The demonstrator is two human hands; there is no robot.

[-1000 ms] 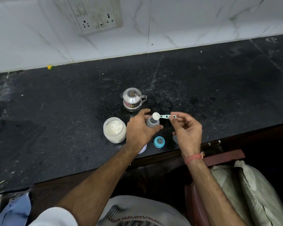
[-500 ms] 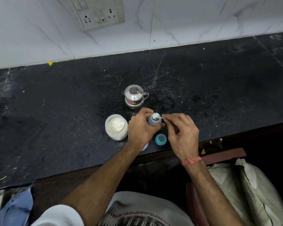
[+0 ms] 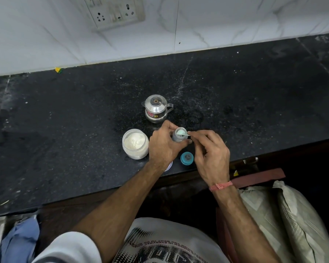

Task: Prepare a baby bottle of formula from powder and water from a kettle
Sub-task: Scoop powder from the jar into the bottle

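Note:
A small clear baby bottle (image 3: 177, 138) stands open on the black counter (image 3: 65, 139), gripped around its body by my left hand (image 3: 162, 147). My right hand (image 3: 211, 154) pinches the handle of a pale teal scoop (image 3: 181, 133), whose bowl is tipped over the bottle's mouth. An open jar of white powder (image 3: 135, 143) sits just left of my left hand. Behind the bottle stands a small steel kettle (image 3: 156, 111) with its lid on. The teal bottle cap with nipple (image 3: 187, 158) lies on the counter between my hands.
A white lid (image 3: 169, 167) pokes out under my left wrist at the counter's front edge. A wall socket (image 3: 114, 12) is on the tiled wall behind. A filled sack (image 3: 285, 215) lies low at the right, blue cloth (image 3: 19, 242) low at the left.
My right hand brought the heaped scoop from beside the bottle to over its mouth and tipped it. My left hand kept hold of the bottle.

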